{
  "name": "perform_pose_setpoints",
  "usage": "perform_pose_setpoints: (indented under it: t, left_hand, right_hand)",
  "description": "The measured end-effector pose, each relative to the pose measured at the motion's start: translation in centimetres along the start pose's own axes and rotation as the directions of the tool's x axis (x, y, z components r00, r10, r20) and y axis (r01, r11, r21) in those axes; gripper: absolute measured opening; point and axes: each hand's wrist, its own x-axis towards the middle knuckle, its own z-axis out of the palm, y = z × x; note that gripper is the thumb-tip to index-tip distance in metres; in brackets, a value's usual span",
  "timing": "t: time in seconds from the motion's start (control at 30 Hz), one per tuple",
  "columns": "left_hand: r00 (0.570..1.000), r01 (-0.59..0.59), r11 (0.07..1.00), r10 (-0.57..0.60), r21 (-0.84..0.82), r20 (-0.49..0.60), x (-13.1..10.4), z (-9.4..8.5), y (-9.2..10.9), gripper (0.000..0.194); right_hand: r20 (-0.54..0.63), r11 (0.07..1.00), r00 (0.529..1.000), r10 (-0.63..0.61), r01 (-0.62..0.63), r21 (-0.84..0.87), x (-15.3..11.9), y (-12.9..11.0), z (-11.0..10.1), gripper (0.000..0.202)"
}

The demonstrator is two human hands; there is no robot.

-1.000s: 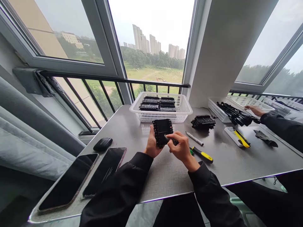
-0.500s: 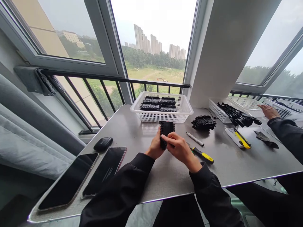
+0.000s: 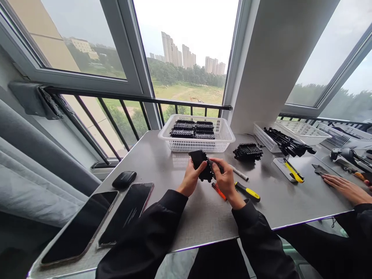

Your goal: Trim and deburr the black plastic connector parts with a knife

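Note:
My left hand (image 3: 190,177) is closed around a black plastic part (image 3: 198,159) with a toothed edge, held tilted above the table in front of the white basket. On the part's right side, my right hand (image 3: 224,179) is closed, thumb and fingers pinching at its edge. A dark piece shows between those fingers, and whether it belongs to the part I cannot tell. Beneath my right hand lies an orange-handled tool (image 3: 218,190), partly covered. A yellow-and-black handled tool (image 3: 248,192) and a white marker pen (image 3: 240,173) lie just to the right.
The white basket (image 3: 197,146) holds several similar black parts. A stack of them (image 3: 248,151) stands to its right. Farther right are a yellow cutter (image 3: 293,171), another basket (image 3: 266,138) of long black pieces and a co-worker's hand (image 3: 345,188). Two phones (image 3: 128,213) lie left.
The black part has been turned and tilted in my hands, and my right hand has shifted to its right edge. The orange-handled tool has come into view. The co-worker's hand has moved nearer.

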Motion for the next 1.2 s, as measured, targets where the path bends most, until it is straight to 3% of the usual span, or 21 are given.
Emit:
perform_pose_setpoints:
  t: [0.23,0.37,0.67,0.83,1.0,1.2]
  left_hand:
    - [0.994,-0.061,0.991,0.072,0.123,-0.085,0.1,-0.2,1.0,0.059]
    - [0.994,-0.090,0.986,0.097,0.137,-0.042,-0.2,0.0,1.2,0.051]
    - [0.988,-0.153,0.947,0.157,0.281,0.006,-1.0,0.7,1.1,0.047]
    - [0.979,-0.205,0.931,0.202,0.301,0.038,-1.1,0.9,1.1,0.046]
    - [0.979,-0.201,0.935,0.205,0.294,0.016,-0.7,0.5,0.6,0.044]
    - [0.937,-0.205,0.961,0.247,0.185,-0.246,0.9,-1.1,1.1,0.047]
  right_hand:
    - [-0.054,0.996,0.995,0.085,-0.085,-0.006,0.1,1.1,-0.4,0.026]
    - [-0.125,0.997,0.992,0.031,-0.039,-0.065,0.1,1.1,-0.7,0.025]
    - [-0.154,0.974,0.986,-0.071,0.035,-0.223,0.1,0.9,-0.8,0.022]
    - [-0.208,0.986,0.978,0.020,-0.054,-0.159,0.0,1.4,-0.6,0.022]
    - [-0.134,0.976,0.991,0.011,-0.039,-0.214,0.0,1.8,-0.4,0.020]
    - [0.128,0.952,0.990,-0.061,0.096,-0.292,-0.6,1.3,0.1,0.022]
